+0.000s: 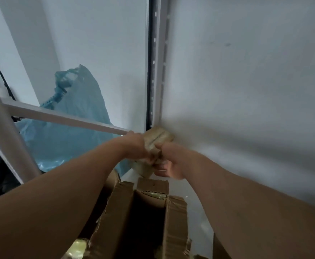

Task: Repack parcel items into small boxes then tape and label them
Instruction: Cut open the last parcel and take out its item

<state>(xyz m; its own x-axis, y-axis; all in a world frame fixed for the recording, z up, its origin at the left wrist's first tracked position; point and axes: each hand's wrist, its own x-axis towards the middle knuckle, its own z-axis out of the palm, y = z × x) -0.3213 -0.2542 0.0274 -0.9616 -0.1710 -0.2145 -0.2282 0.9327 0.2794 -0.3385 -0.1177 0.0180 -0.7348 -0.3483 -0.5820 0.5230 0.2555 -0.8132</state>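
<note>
A small brown cardboard box (157, 137), sealed along its top seam, is held out in front of me near the corner of the white wall. My left hand (136, 146) grips its left side and my right hand (169, 161) grips its right side and underside. Both arms are stretched forward. Below them stands a larger open cardboard box (175, 225) with torn flaps and a dark inside; its contents do not show.
A blue plastic bag (72, 128) lies on the floor at the left behind a white shelf rail (59, 116) and a white post (9, 141). A perforated metal upright (156, 62) runs up the wall corner. White wall fills the right side.
</note>
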